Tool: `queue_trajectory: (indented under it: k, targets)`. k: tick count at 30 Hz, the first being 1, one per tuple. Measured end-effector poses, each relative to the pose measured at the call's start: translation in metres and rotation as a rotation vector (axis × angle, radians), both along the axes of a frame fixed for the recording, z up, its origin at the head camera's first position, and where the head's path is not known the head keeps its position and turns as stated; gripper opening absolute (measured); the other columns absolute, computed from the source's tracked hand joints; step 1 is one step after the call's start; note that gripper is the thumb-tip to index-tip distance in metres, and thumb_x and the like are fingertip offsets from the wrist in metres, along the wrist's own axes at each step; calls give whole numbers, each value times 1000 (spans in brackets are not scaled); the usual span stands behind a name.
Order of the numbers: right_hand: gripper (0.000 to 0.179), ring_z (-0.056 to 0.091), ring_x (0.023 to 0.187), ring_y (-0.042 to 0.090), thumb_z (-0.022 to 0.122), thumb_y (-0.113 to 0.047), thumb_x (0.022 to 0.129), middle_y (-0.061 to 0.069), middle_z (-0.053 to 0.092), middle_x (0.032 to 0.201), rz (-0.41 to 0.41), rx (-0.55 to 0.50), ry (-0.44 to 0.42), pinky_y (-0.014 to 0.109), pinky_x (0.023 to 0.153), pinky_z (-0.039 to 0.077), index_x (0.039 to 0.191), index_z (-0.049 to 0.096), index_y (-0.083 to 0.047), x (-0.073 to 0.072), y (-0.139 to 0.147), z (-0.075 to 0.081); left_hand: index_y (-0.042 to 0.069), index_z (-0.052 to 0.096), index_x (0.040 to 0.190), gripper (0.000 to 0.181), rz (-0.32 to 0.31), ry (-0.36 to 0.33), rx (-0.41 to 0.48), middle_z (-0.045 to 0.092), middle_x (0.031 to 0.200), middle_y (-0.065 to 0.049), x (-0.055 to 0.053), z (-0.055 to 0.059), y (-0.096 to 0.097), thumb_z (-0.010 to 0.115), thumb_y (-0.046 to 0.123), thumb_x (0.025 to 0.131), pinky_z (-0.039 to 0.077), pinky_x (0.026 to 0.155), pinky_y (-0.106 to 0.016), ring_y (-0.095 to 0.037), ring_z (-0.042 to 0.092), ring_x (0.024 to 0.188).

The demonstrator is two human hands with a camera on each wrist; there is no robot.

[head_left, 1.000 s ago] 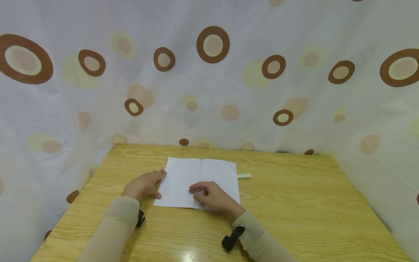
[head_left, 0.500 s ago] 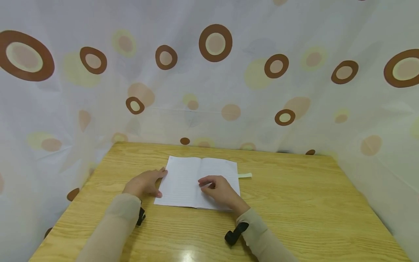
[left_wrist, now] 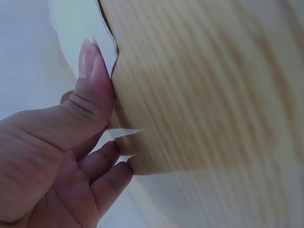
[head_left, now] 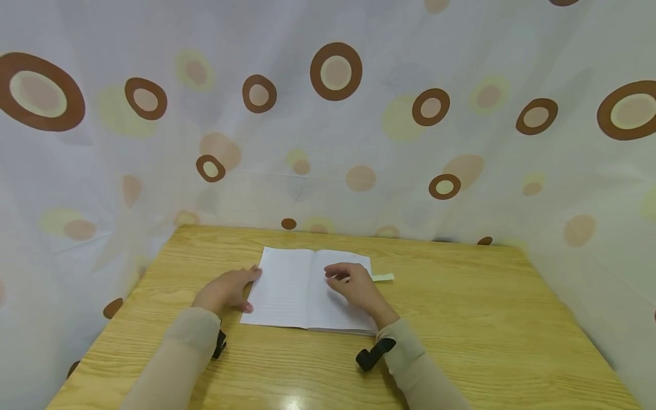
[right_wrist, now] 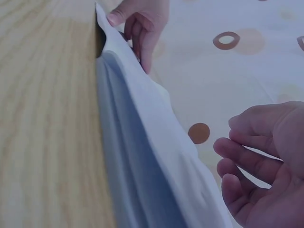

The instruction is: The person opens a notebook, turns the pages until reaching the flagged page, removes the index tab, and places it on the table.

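An open notebook point(head_left: 284, 293) with lined white pages lies flat on the wooden table. My left hand point(head_left: 222, 290) rests at its left edge, thumb on the page near the front corner and fingers spread along the side. The left wrist view shows the thumb against the notebook's page point(left_wrist: 78, 26), the other fingers beyond the edge. Over the right page hovers my right hand point(head_left: 356, 287), its fingers loosely bent with nothing between them. In the right wrist view, the right hand point(right_wrist: 270, 166) is apart from the slightly fanned pages point(right_wrist: 156, 118).
A pale strip point(head_left: 383, 277) sticks out past the notebook's right edge. Behind the wooden table point(head_left: 461, 319) hangs a white curtain point(head_left: 328, 131) with brown and beige circles, which also runs along both sides. A black strap-mounted camera point(head_left: 374, 354) sits at the right wrist.
My right hand has moved right and away from me, from near the centre fold to over the right page. The left hand and the notebook have stayed in place.
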State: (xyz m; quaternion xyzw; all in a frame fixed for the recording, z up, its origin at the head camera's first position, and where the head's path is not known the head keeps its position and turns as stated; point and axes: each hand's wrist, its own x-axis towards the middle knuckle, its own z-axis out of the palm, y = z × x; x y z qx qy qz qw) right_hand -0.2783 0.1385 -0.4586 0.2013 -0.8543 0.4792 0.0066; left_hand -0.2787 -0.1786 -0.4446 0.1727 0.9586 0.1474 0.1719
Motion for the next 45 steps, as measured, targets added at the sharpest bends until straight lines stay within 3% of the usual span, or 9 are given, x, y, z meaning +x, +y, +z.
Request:
queue_trajectory:
  k: [13,22,32,45]
  targets:
    - [28,63,96,27,69,-6,91,10,70,105,-136,71,86,43,85,52,118,70,-2,-12,19,1,8,40,152,93,-6,20,33,34,156,-15,0,-6,-4,86,25,73,30,111,-57,-42,35,139]
    - [31,61,99,29,69,-7,91,13,67,110,-220,62,18,42,85,52,122,68,-2,-16,32,-3,10,40,152,95,15,10,75,32,157,-13,-1,-6,-7,87,27,71,29,112,-57,-41,33,140]
    - [31,52,83,22,69,-6,90,12,65,105,-271,114,22,33,73,44,121,69,-1,-20,40,-10,9,38,153,100,16,-18,102,31,158,-11,-3,-2,-11,88,28,68,27,112,-57,-40,31,141]
    - [36,52,86,24,69,-5,90,13,61,104,-280,158,-2,34,74,46,125,66,2,-22,48,-16,10,39,152,100,19,-41,100,29,159,-9,-3,-2,-10,89,25,67,26,113,-58,-40,29,142]
